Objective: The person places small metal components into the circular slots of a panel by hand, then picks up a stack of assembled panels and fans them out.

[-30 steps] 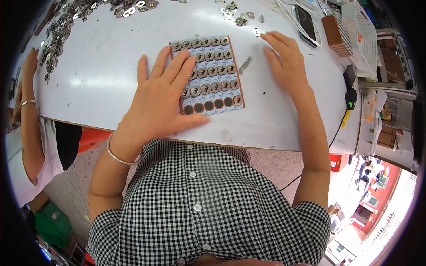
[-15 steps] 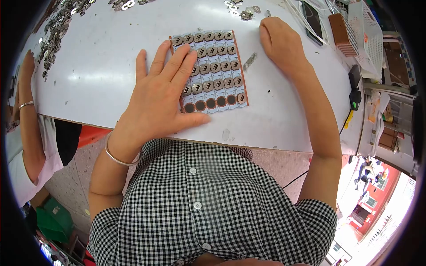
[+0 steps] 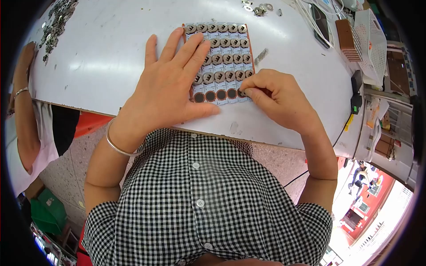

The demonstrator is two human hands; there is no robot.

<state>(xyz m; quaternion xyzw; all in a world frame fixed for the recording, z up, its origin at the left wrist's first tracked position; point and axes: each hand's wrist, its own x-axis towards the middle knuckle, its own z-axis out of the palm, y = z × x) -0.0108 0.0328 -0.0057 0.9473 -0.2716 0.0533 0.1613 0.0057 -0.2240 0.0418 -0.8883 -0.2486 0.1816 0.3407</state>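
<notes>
Against the earlier frames, I see the right hand away from the loose metal pieces at the far side and down at the board; its thumb and finger now pinch together at the near right corner; they hide too much for me to tell what they hold. The left hand stays spread flat and open, its fingers over the board's left part; the board, lying on the white table, sits higher and farther right in my view, as the whole view has shifted.

Counting, I get one board with five rows of round spots; six silvery discs in the far row; four dark round spots uncovered in the near row, a fifth partly under the right fingertips; one phone; one white basket; one bracelet on the left wrist.
</notes>
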